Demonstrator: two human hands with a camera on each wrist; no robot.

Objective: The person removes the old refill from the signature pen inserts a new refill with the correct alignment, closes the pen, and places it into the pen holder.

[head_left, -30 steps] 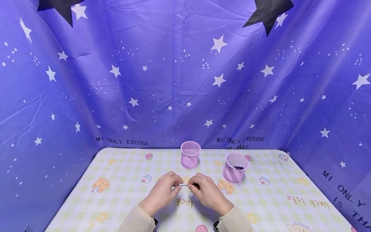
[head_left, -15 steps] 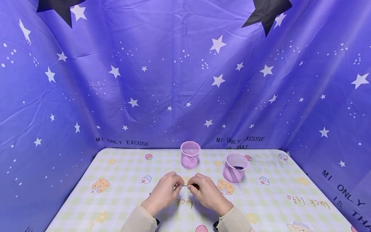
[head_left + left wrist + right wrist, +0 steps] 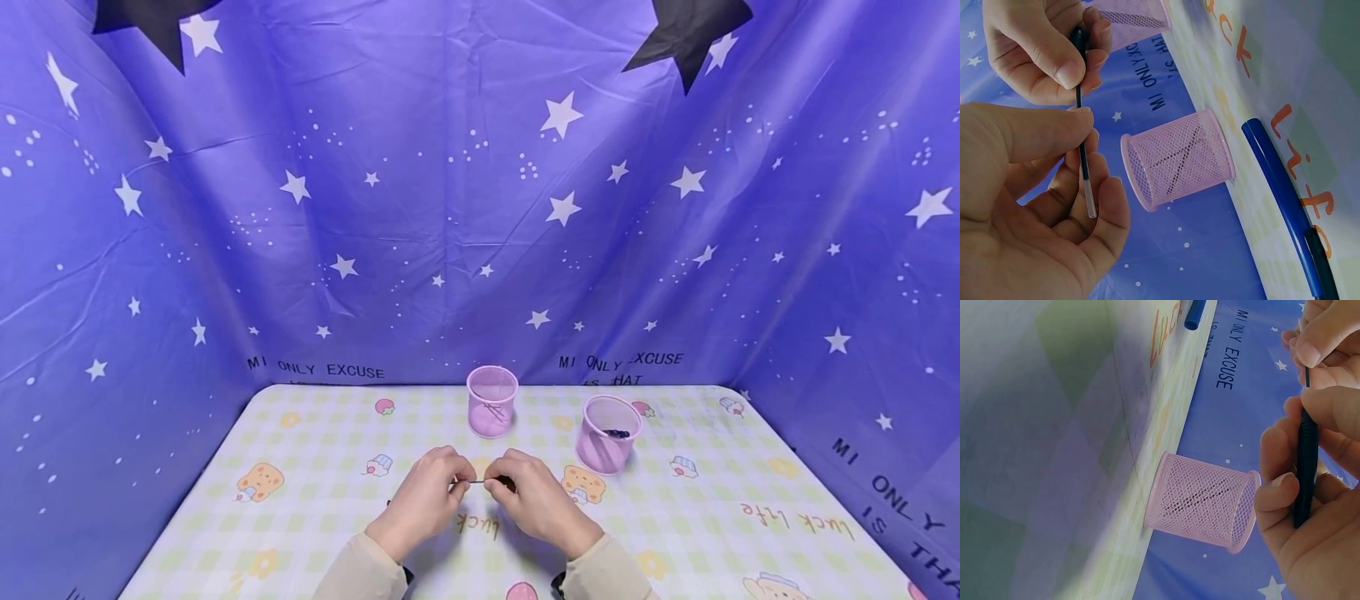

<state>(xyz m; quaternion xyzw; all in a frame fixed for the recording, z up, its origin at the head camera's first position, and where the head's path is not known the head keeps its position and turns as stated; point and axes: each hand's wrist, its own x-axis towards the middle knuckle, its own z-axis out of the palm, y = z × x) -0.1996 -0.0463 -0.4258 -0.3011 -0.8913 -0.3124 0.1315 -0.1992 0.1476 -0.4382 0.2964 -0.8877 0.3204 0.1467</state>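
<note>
Far cup: pink mesh point(image 3: 491, 427), upright close to the far edge of the worktop point(image 3: 330, 442), about midway along; a few thin dark sticks point(image 3: 1184, 154) lie crossed and leaning inside, seen through the wall.
Right cup: pink mesh too point(image 3: 600, 457), upright, nearer the near edge than the other and toward the right edge; it holds something dark blue point(image 3: 617, 433); the count cannot be told.
Refill: a thin dark rod with a clear end point(image 3: 1082, 153), held above the worktop between the two hands, on the near side of the far cup; the clear end lies past the left thumb, beside the curled fingers.
Left hand: point(image 3: 423, 502) thumb and fingers closed in a pinch on the refill.
Right hand: point(image 3: 540, 504) fingers curled round the black ribbed grip point(image 3: 1305, 456), thumb over its upper end; a short stretch of refill shows between the hands.
Barrel: blue point(image 3: 1282, 200), lying on the worktop by the orange lettering, a dark piece point(image 3: 1322, 262) alongside; cut off in both wrist views.
Hard to see: where refill meets grip, covered by the right thumb.
</note>
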